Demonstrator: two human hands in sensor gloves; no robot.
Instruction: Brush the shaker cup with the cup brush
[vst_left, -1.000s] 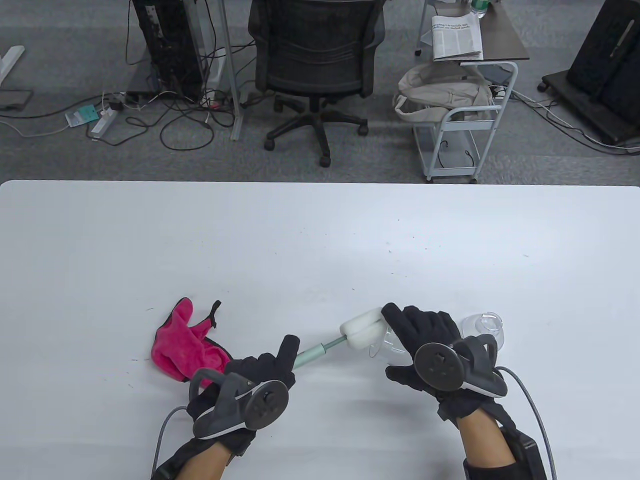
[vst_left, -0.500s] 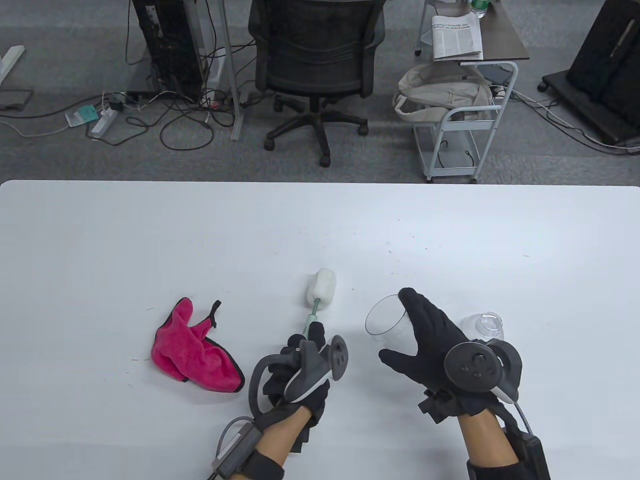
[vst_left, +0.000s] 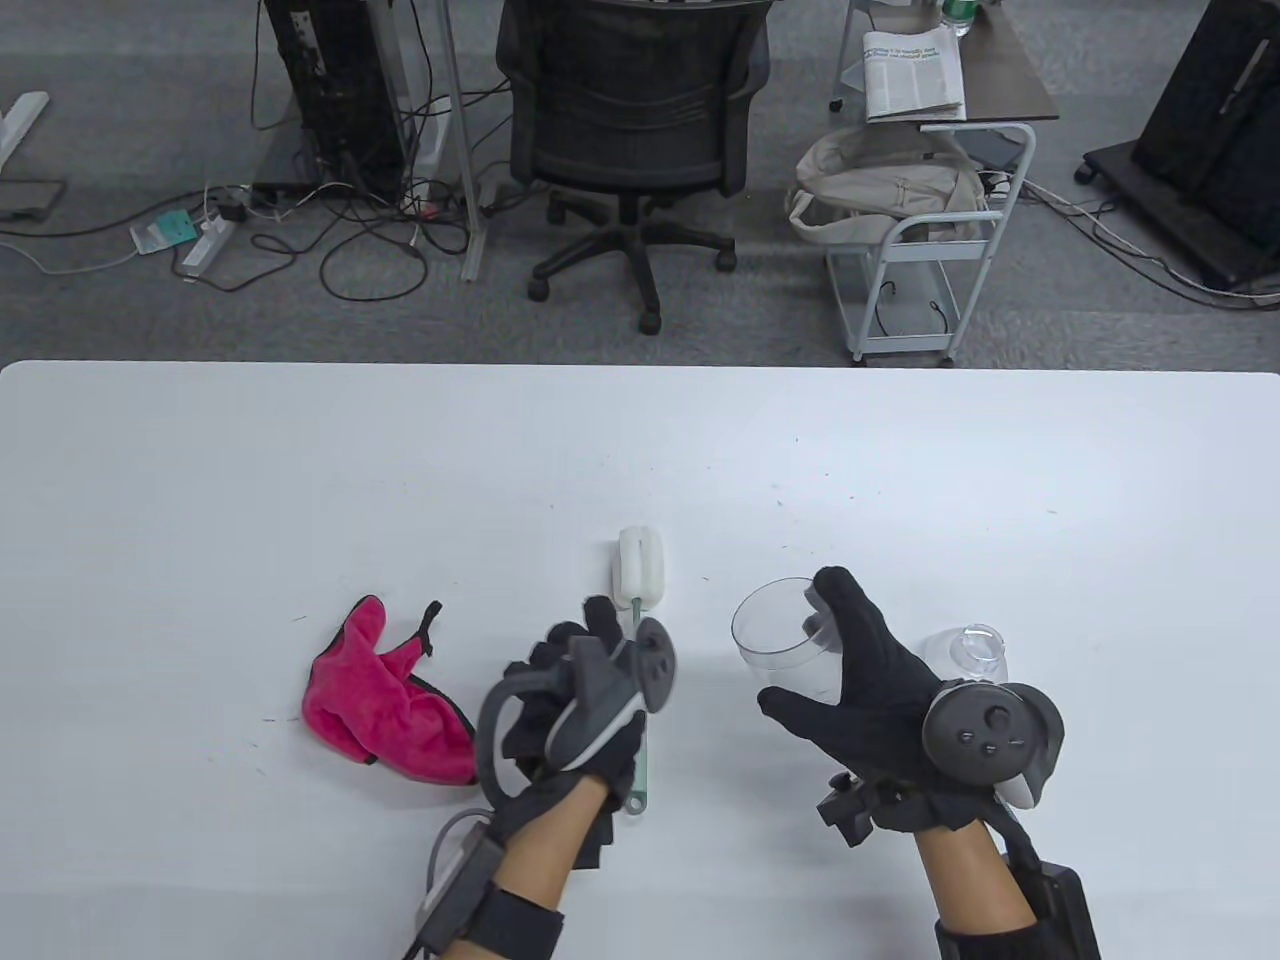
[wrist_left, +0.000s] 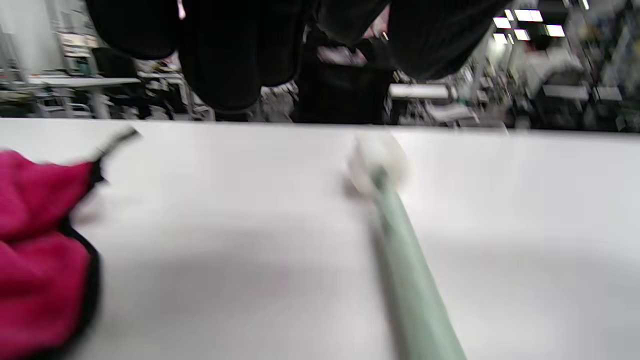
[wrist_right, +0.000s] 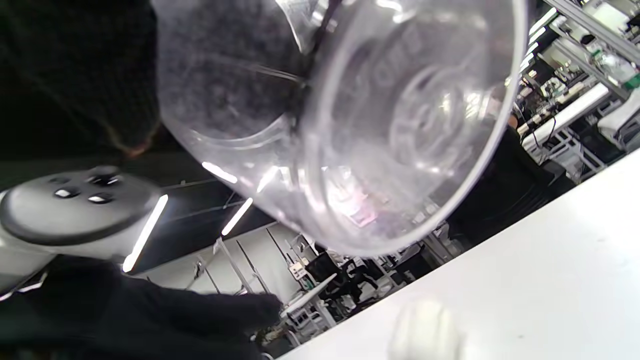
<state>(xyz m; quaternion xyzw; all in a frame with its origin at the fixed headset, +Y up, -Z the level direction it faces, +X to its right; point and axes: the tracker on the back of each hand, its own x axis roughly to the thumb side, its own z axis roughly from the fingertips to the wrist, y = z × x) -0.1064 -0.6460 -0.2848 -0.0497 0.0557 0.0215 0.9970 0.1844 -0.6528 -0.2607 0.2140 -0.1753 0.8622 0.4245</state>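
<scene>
Shaker cup (vst_left: 785, 640), clear plastic, is held off the desk (vst_left: 640, 460) by the right hand (vst_left: 865, 680), toward the near edge and right of the middle, with its open mouth facing left and a little upward. The right fingers (vst_left: 845, 600) curl over the far side of the cup wall while the thumb reaches out below it on the near side. In the right wrist view the cup (wrist_right: 350, 115) fills most of the picture, dark gloved fingers (wrist_right: 80, 65) pressed against its wall, and the tracker (wrist_right: 70, 210) of the other hand shows beyond it.

Just left of the cup lies the cup brush (vst_left: 640, 620), its white sponge head (vst_left: 640, 565) pointing to the far edge and its pale green handle running back toward the near edge, where the end loop (vst_left: 637, 800) shows. The left hand (vst_left: 575, 700) is over the handle; its fingers (vst_left: 600, 615) look loosely spread, and whether they grip or touch the handle I cannot tell. The left wrist view, blurred, shows the green handle (wrist_left: 415, 280) lying along the desk and the fingers (wrist_left: 230, 55) hanging above it.

A pink cloth (vst_left: 385, 695) with black trim lies crumpled left of the left hand. A clear lid (vst_left: 965, 650) sits behind the right hand.
</scene>
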